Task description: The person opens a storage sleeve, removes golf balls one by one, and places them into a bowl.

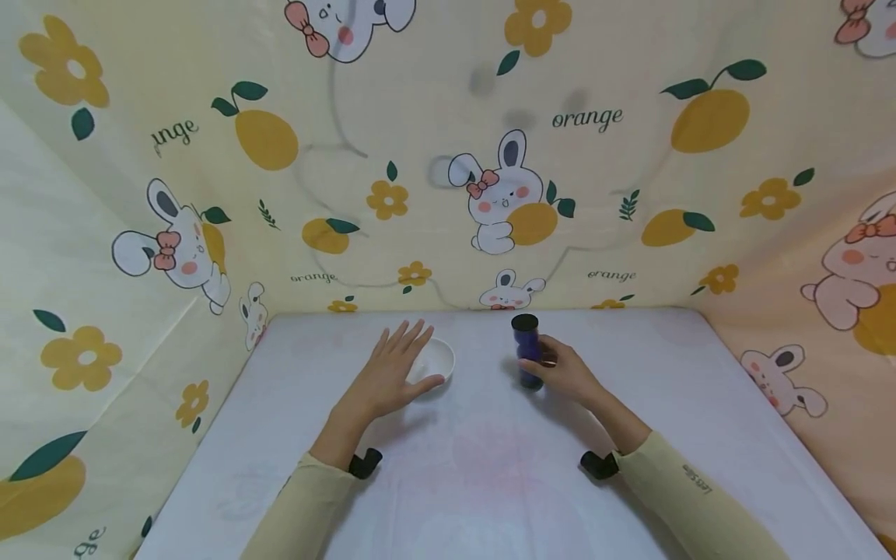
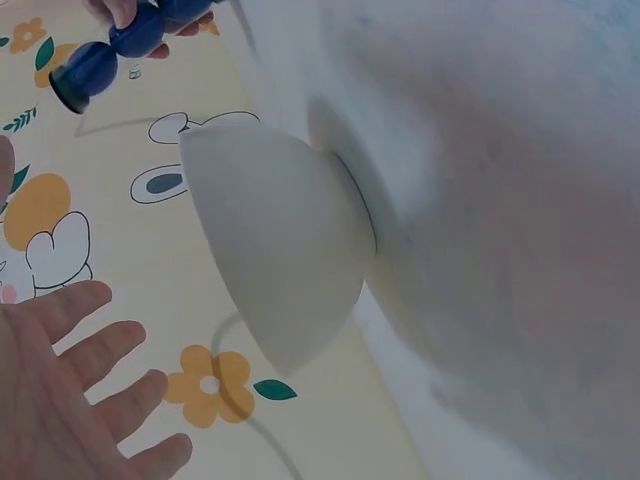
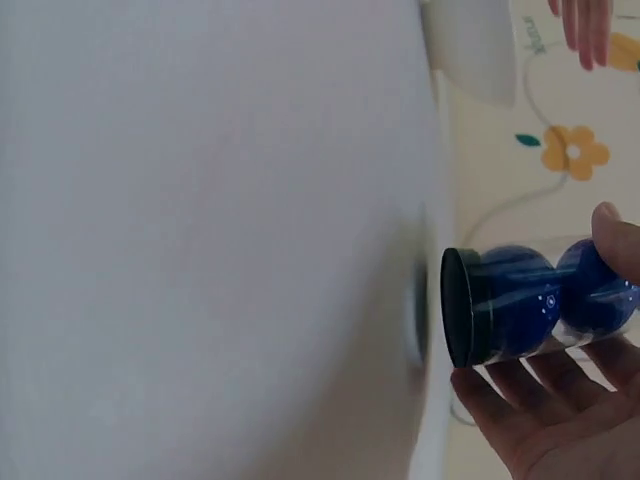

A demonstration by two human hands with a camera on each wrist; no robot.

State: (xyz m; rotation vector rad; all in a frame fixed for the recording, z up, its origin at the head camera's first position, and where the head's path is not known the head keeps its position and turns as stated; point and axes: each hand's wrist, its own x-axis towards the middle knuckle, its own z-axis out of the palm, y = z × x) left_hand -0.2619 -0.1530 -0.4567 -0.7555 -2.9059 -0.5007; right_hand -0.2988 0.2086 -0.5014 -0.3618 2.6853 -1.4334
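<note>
My right hand (image 1: 563, 373) grips a clear tube of blue balls (image 1: 527, 350) with dark caps at both ends. Fingers and thumb wrap its side, and in the right wrist view the tube (image 3: 520, 300) shows its lower cap close over the tabletop, with a shadow beneath. My left hand (image 1: 392, 377) is spread with straight fingers beside a white bowl (image 1: 441, 362), partly covering it in the head view. From the left wrist the bowl (image 2: 285, 240) shows its smooth outer wall, standing upright on the table; the left fingers (image 2: 105, 350) are apart from it.
A white-covered table (image 1: 483, 467) lies under both hands. Behind it and on both sides hang cloth walls (image 1: 420, 101) printed with rabbits, flowers and oranges. Black wrist-worn devices (image 1: 365, 463) show at both sleeve cuffs.
</note>
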